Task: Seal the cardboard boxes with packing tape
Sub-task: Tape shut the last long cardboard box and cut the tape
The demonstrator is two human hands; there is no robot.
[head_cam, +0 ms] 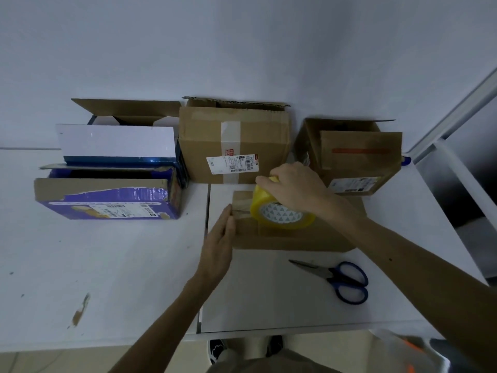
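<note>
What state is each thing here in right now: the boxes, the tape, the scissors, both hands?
flat box: closed, taping begun at its left edge.
tape roll: standing on the flat box, strip pulled out.
right hand: grips the tape roll.
left hand: flat, presses the flat box's left edge.
scissors: closed, lying untouched.
blue box: open.
middle box: top flaps up.
right box: open, flap up.
</note>
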